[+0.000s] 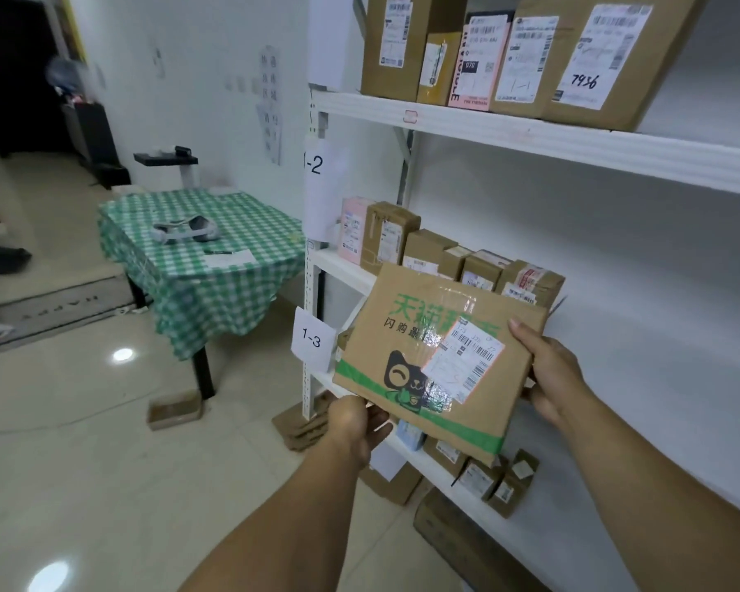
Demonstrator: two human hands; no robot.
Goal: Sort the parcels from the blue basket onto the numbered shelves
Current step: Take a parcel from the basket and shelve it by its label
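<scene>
I hold a flat brown cardboard parcel [402, 348] with green print, a cat logo and a white barcode label, tilted in front of the white shelf unit [530, 138]. My left hand [359, 425] grips its lower left corner from beneath. My right hand [552, 369] holds its right edge, thumb on top. Paper tags 1-2 [315, 164] and 1-3 [312, 339] hang on the shelf's left post. The blue basket is out of view.
Several boxes stand on the top shelf [509, 57], several smaller ones on the middle shelf [424, 245] and more on the lower shelf [488, 476]. A table with a green checked cloth [197, 258] stands at left. A small box [174, 410] lies on the tiled floor.
</scene>
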